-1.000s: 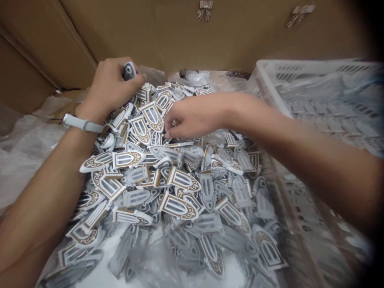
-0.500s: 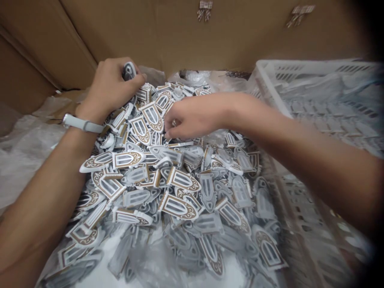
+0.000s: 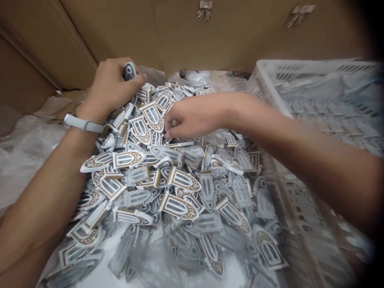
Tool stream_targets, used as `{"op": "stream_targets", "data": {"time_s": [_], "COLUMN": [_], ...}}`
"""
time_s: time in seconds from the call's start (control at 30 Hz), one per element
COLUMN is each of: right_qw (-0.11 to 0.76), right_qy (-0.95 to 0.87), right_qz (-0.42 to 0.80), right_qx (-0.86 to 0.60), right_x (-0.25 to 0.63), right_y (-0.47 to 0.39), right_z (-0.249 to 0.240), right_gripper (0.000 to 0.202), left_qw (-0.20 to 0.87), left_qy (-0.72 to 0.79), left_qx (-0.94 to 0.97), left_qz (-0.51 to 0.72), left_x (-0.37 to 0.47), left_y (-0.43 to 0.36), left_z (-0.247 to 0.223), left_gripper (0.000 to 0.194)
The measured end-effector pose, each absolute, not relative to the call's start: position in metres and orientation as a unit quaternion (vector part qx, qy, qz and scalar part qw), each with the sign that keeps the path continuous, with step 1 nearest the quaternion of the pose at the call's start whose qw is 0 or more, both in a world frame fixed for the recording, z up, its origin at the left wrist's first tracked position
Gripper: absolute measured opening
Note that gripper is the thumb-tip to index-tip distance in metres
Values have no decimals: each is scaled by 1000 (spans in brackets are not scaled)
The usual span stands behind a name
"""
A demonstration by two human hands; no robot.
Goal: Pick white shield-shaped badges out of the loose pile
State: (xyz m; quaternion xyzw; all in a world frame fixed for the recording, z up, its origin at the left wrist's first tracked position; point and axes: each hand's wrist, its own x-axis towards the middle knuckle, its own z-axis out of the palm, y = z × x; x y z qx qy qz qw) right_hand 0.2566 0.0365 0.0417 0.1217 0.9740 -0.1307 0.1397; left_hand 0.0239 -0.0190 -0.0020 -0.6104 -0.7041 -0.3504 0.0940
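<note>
A heap of small white plastic arch-window pieces (image 3: 177, 188) with brown-gold trim fills a plastic-lined cardboard box. My left hand (image 3: 111, 86), with a white wristband, sits at the far left top of the heap, its fingers closed on a stack of these pieces (image 3: 129, 71). My right hand (image 3: 193, 116) reaches in from the right over the middle of the heap, fingertips pinched on a small piece (image 3: 174, 122) that is mostly hidden by the fingers.
A white slotted plastic crate (image 3: 315, 104) stands on the right, touching the heap. Brown cardboard walls (image 3: 180, 36) rise behind and to the left. Crumpled clear plastic liner (image 3: 27, 148) lies on the left side.
</note>
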Motion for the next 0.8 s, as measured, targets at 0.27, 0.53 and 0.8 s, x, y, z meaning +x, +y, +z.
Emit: {"op": "stream_targets", "data": {"time_s": [0.27,0.53,0.8], "right_qw": [147,154,142], "right_qy": [973,971,976], "right_qz": [-131,-123,-111], "right_qx": [123,137,123], "right_x": [257,255,256], "right_y": [35,35,38], "right_z": [43,42,40], "right_gripper": [30,31,31], "left_qw": [88,91,91], "left_qy": [-712,-710,-707], "left_qx": [-607,-608,-610], "left_qz": [-342,-344,-348], "left_x": [26,24,24], "left_y": [-19,-19,-19], "left_z": [0,-2,-2], "left_gripper": [23,30,31]}}
